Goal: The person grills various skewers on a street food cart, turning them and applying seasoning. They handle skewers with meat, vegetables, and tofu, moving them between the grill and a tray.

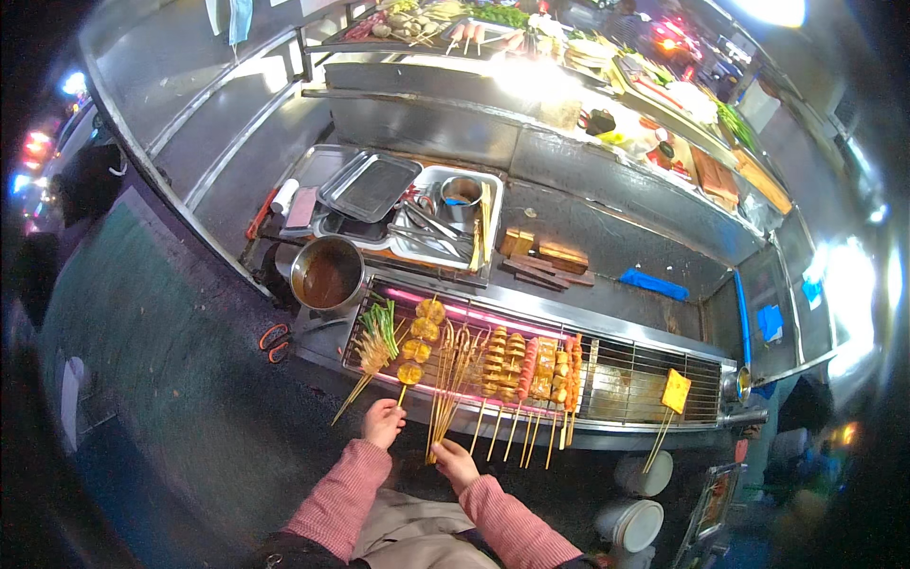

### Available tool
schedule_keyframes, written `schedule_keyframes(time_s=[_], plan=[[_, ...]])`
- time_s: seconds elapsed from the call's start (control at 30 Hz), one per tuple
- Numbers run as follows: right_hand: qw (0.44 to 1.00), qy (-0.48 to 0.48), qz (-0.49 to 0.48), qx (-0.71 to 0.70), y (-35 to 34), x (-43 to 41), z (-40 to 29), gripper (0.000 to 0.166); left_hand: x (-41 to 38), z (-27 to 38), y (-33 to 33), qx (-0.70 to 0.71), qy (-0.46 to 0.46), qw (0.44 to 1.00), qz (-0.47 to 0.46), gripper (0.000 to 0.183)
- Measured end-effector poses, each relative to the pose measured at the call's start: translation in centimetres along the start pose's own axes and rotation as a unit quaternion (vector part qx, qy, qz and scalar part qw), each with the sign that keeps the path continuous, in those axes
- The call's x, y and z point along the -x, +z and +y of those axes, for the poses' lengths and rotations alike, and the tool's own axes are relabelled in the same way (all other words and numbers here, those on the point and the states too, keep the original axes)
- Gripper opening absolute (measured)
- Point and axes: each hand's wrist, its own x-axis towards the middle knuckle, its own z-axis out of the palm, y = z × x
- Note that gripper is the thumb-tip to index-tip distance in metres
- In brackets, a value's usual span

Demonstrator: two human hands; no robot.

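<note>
My left hand (384, 424) pinches the stick end of a skewer of round yellow slices (424, 329) lying over the grill grate (636, 380). To its right, my right hand (456, 463) grips the lower ends of a bunch of thin skewers (446, 387), whose tips rest on the grate. Left of both hands lie skewers of green vegetable (379, 331) with pale stems. On the other side sit skewers of spiral-cut pieces (493, 361), a pink sausage skewer (527, 368) and several browned skewers (560, 373). A yellow square slice (676, 391) on two sticks lies at the far right.
A pot of brown sauce (327, 277) stands at the grill's left, near orange-handled scissors (274, 343). Behind are a white tray (495, 213) with tongs and a metal cup (461, 192), wooden blocks (563, 256) and a blue object (652, 284). White buckets (638, 525) stand low right.
</note>
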Motion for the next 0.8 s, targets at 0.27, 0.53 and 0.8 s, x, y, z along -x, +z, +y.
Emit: schedule_keyframes(time_s=[0.27, 0.53, 0.8], plan=[[0.98, -0.034, -0.029, -0.195, 0.6, -1.5, -0.8, 0.038, 1.2, 2.0, 1.0, 0.103, -0.039, 0.991, -0.07, 0.015], [0.979, -0.069, 0.132, 0.139, -0.8, 8.2, 1.4, 0.029, -0.5, 1.4, 0.9, 0.154, -0.141, 0.973, -0.098, 0.017], [0.99, -0.129, 0.013, 0.063, 9.0, 5.6, -5.6, 0.035, 4.0, 5.6, -7.1, -0.371, 0.387, 0.822, 0.19, 0.041]])
